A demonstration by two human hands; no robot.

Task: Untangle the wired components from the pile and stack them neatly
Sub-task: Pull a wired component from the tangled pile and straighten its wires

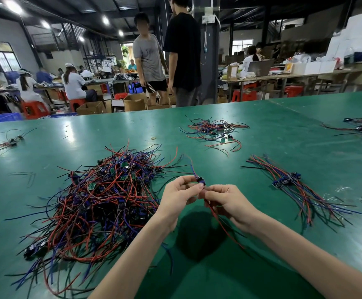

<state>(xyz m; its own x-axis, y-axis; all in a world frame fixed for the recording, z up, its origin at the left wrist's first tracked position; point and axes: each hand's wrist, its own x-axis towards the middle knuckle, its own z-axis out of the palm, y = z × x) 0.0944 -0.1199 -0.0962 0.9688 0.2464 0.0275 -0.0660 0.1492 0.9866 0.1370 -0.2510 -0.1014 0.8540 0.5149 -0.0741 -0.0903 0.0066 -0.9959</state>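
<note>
Frame centre: your left hand (181, 190) pinches one component (200, 181), right hand (225, 201) grips its wires (219, 221) | step: apparently straightening | next: probably align it on the stack (288, 182), right.

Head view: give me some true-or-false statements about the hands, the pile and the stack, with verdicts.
1. The left hand and right hand hold one wired component between them. True.
2. The tangled pile lies right of the hands. False: it lies to their left.
3. The neat stack lies on the green table, right of the hands. True.
4. The held component rests on the stack. False: it is held apart from it.
</note>
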